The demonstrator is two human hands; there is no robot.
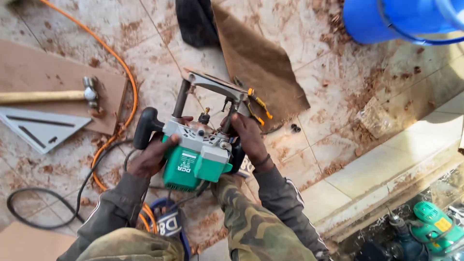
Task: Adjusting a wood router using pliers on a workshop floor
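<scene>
A sawdust-strewn tiled floor [338, 96] spreads below. A green and grey plunge router [200, 150] lies tilted across the person's lap, base lifted away. Left hand [153, 157] and right hand [249, 140] grip its sides; no cutting underway.

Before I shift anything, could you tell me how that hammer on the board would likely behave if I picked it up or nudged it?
The hammer looks stiff and probably head-heavy, given its metal head on a slim wooden handle. Lying flat on the brown board, it seems unlikely to roll far. The handle may feel dusty, since wood shavings litter the tiled floor.
</scene>
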